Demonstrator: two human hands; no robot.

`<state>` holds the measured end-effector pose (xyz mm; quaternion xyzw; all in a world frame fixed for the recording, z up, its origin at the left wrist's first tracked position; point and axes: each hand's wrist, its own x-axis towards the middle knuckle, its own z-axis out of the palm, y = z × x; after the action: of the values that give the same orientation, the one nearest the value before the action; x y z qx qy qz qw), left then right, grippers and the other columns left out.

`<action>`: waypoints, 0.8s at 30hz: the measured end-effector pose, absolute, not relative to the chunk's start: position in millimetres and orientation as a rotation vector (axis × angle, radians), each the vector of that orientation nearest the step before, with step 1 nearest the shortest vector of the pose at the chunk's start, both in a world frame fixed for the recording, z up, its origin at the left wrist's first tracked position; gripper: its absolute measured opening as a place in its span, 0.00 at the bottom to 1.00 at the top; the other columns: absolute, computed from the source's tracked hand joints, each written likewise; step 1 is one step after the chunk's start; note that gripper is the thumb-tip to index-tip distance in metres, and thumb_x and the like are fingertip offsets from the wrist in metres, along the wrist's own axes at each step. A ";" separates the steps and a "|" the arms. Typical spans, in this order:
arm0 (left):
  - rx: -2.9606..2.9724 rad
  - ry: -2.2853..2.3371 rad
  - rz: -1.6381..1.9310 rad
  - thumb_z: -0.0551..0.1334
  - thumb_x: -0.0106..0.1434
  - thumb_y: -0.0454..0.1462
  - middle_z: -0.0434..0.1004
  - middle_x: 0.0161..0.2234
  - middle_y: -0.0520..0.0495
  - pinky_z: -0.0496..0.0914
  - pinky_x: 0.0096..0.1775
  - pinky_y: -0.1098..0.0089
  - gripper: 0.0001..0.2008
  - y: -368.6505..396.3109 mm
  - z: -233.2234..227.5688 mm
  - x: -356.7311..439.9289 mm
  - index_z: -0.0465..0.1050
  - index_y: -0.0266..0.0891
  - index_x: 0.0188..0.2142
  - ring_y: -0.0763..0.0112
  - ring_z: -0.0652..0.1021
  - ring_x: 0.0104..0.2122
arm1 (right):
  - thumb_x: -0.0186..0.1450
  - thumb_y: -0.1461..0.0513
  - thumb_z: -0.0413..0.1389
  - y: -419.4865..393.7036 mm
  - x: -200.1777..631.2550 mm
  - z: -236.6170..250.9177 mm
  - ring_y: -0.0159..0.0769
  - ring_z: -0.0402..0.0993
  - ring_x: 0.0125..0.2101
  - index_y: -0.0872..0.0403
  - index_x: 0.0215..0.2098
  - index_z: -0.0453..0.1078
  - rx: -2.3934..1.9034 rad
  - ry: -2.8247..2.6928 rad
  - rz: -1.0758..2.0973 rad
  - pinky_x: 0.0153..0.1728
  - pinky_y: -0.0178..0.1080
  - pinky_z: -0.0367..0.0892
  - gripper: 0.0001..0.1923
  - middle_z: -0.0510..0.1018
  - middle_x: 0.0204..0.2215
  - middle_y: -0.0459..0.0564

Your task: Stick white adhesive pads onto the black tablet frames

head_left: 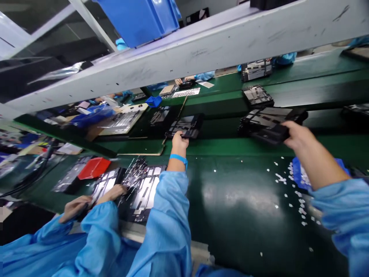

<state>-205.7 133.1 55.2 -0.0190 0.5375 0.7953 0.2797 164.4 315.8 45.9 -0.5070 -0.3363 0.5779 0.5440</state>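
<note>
My left hand [179, 142], with a blue wristband, reaches forward and grips the near edge of a black frame part [187, 126] lying on the conveyor belt [225, 127]. My right hand [296, 134] is stretched out to the right and holds the end of another black frame part [269, 129], which is slightly lifted and blurred. Both of my sleeves are light blue.
A co-worker's two hands [95, 200] work on black and silver parts [141, 188] at my left, beside a red box [93, 167]. White scraps [288, 188] litter the green bench [239, 207]. More black frames [257, 95] ride the belt beyond. A grey beam [201, 50] and a blue bin [141, 19] hang overhead.
</note>
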 end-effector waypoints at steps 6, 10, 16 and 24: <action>0.080 1.295 1.987 0.68 0.57 0.28 0.83 0.38 0.47 0.78 0.41 0.68 0.12 41.6 34.8 -60.6 0.74 0.37 0.41 0.69 0.82 0.34 | 0.53 0.63 0.70 122.0 180.3 -10.2 0.44 0.84 0.38 0.53 0.42 0.77 -1.112 -0.551 1.701 0.43 0.45 0.82 0.18 0.86 0.38 0.50; 0.183 1.273 1.784 0.75 0.51 0.35 0.82 0.41 0.50 0.77 0.44 0.65 0.25 -36.2 -0.9 37.7 0.70 0.43 0.48 0.66 0.82 0.37 | 0.56 0.49 0.70 0.2 222.7 -45.4 0.45 0.83 0.45 0.46 0.51 0.76 -1.243 -0.626 1.804 0.47 0.47 0.81 0.26 0.85 0.47 0.47; 0.452 1.598 1.599 0.70 0.60 0.42 0.78 0.53 0.41 0.73 0.56 0.58 0.26 -85.0 -28.7 63.1 0.68 0.43 0.56 0.57 0.79 0.53 | 0.54 0.40 0.71 -73.2 303.0 -48.8 0.56 0.83 0.49 0.46 0.47 0.81 -1.251 -1.128 2.353 0.51 0.57 0.78 0.29 0.86 0.45 0.55; 0.598 1.918 1.472 0.68 0.64 0.46 0.52 0.75 0.36 0.53 0.74 0.52 0.35 -108.6 -50.5 57.8 0.65 0.43 0.68 0.46 0.56 0.75 | 0.66 0.37 0.59 18.4 335.0 -33.9 0.56 0.76 0.60 0.44 0.57 0.80 -1.265 -1.790 1.685 0.64 0.57 0.67 0.30 0.80 0.60 0.58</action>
<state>57.8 -108.6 -50.5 0.2275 0.7296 0.5601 0.3198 335.0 18.4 -33.9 -0.4494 -0.6360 0.5987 0.1874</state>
